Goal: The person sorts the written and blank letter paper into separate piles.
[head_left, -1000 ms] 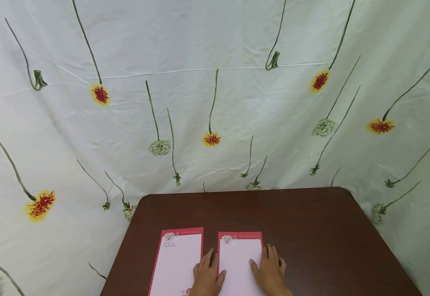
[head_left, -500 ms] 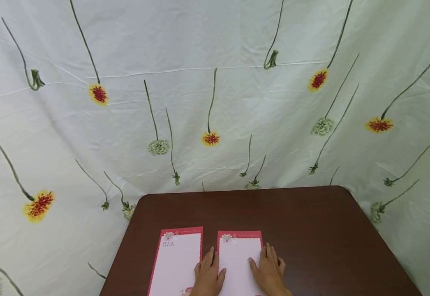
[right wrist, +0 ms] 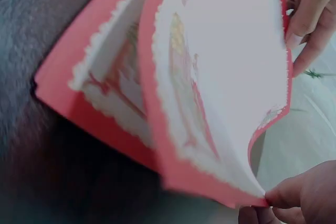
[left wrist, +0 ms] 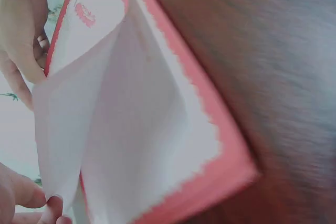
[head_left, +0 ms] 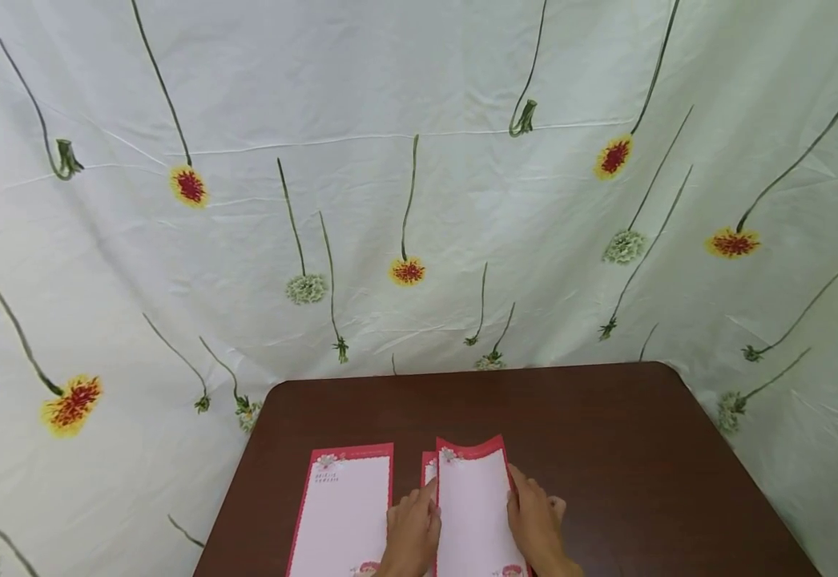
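Observation:
My left hand (head_left: 413, 529) and right hand (head_left: 537, 521) hold a red-bordered sheet of letter paper (head_left: 473, 513) by its two long sides. Its top edge sags in the middle, bowed between them. In the left wrist view my left thumb and fingers (left wrist: 50, 203) pinch one edge of the sheet, which curls up. The right wrist view has my right thumb and fingers (right wrist: 278, 198) pinching the opposite edge. Beneath the raised sheet lies matching red-bordered paper (head_left: 429, 465) on the table, mostly covered in the head view. A printed picture (right wrist: 126, 72) shows on it.
Another red-bordered sheet (head_left: 343, 513), with small handwriting near its top, lies left of my hands. Dark brown tabletop (head_left: 621, 449) extends behind and to the right. A pale flower-printed cloth (head_left: 361, 200) hangs beyond the table's far edge.
Both hands lay on the right-hand paper's edges before. Now they grip its top sheet, which has come up and shifted slightly right, uncovering a strip of the paper below.

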`<state>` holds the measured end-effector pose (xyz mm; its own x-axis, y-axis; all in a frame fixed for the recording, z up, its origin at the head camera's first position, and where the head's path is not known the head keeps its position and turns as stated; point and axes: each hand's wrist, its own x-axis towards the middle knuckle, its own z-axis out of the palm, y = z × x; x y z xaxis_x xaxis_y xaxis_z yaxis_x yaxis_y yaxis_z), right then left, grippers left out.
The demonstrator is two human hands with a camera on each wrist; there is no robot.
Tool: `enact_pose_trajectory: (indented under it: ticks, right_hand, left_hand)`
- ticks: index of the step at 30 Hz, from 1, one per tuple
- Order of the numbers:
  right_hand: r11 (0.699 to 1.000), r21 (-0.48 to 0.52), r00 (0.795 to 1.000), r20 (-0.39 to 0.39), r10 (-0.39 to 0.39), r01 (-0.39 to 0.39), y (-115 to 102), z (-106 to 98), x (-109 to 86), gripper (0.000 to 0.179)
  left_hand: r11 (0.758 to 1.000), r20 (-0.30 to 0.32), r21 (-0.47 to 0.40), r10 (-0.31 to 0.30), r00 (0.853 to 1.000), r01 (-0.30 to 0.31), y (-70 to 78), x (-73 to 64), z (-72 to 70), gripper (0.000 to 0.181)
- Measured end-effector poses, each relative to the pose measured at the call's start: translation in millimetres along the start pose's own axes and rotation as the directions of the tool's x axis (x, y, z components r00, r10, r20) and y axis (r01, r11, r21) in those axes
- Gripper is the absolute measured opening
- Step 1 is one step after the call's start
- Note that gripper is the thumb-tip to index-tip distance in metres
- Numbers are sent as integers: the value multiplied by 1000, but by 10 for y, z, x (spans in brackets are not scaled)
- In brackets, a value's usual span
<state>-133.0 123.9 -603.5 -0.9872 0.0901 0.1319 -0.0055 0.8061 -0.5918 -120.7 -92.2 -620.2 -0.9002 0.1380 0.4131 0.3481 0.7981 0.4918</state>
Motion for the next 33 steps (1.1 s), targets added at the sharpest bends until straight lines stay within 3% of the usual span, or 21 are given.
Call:
enact_pose_trajectory:
  ticks: [3,6,11,16,22,26,31,33]
  right_hand:
    - [1000,29,1000,-17,3,-2,27,-101,31,42]
    - [999,48,998,-58,-3,6,82,-219,71,41]
    - [998,52,994,-99,35,-30,237,-439,139,41]
    - [995,48,992,-95,86,-82,425,-653,181,43]
    - [988,34,985,-68,155,-153,660,-829,182,45]
    - [983,16,981,-58,185,-185,802,-881,179,43]
    - [979,1,975,-84,204,-205,954,-901,147,40]
    - [976,-2,972,-87,217,-218,1007,-906,129,40]
  left_hand:
    - [998,19,-61,-13,1000,14,69,73,10,39]
    - [989,103,-129,-56,993,69,175,156,-2,42]
    - [974,206,-204,-59,977,102,336,307,60,48]
    - [925,279,-338,-78,957,174,510,430,159,52]
    - [883,369,-412,-66,927,226,687,508,268,47]
    - [851,441,-452,-45,896,266,765,533,337,47]
    - [806,542,-499,3,840,319,850,516,430,52]
    - [801,574,-499,19,819,331,888,496,467,55]
